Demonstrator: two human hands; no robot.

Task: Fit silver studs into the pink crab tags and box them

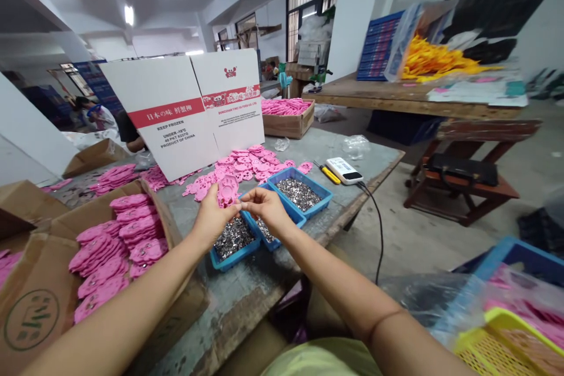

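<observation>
My left hand (208,216) pinches a pink piece (228,190) | right hand (267,208): fingertips together (on what, I can't tell) | blue trays (319,205): shiny metal bits (235,238) | carton (44,273): pink stacks (103,251)

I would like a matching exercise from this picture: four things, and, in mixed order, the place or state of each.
1. left hand
2. yellow-handled tool
3. small metal parts
4. stacked pink pieces

A. in blue trays
B. in an open cardboard box
C. holding a pink piece
D. beside the white device

Pairs: 1-C; 2-D; 3-A; 4-B
</observation>
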